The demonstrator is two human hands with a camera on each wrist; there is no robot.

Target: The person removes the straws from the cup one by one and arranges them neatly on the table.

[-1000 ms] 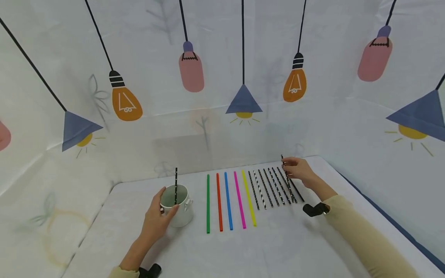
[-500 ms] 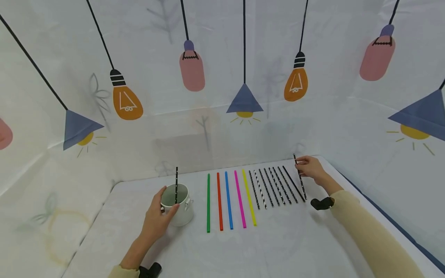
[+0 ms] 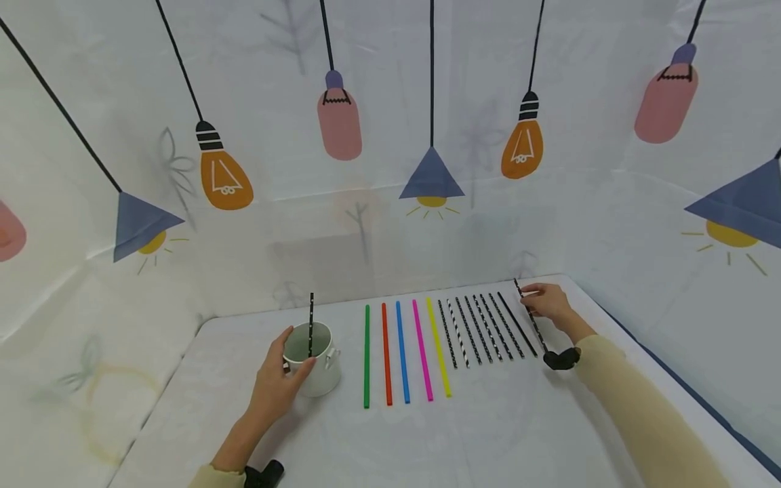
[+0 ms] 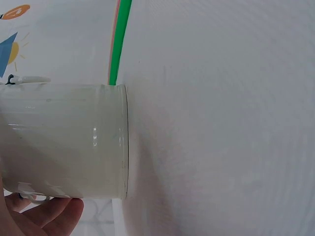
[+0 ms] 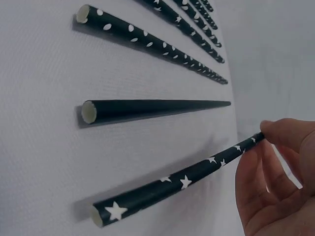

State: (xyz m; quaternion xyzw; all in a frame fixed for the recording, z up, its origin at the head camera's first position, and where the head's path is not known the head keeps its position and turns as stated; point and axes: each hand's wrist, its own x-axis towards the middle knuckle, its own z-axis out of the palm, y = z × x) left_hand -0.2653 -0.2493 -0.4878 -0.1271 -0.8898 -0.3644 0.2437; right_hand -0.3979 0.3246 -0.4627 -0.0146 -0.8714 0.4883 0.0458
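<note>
My left hand (image 3: 277, 386) holds a small white bucket (image 3: 323, 381) by its side, thumb at the near rim. Inside the bucket stands one black patterned straw (image 3: 311, 315), its upper part above the rim. In the left wrist view, fingertips (image 4: 71, 216) touch the bucket's lower side near a small loop. My right hand (image 3: 549, 303) pinches a black straw with white stars (image 5: 185, 182) near its far end. That straw slants beside a plain black straw (image 5: 152, 109), apart from it; its near end is at or just above the table.
Green (image 3: 367, 356), red (image 3: 386, 356), blue (image 3: 403, 352), pink (image 3: 422, 349) and yellow (image 3: 438, 347) straws lie in a row on the white table (image 3: 427, 447). Several black patterned straws (image 3: 482, 329) continue the row rightward. A lamp-printed white cloth (image 3: 378, 230) stands behind.
My right hand has carried the star straw rightward from over the black straws to beyond the plain black one, then lowered it toward the table. The left hand and bucket have stayed put.
</note>
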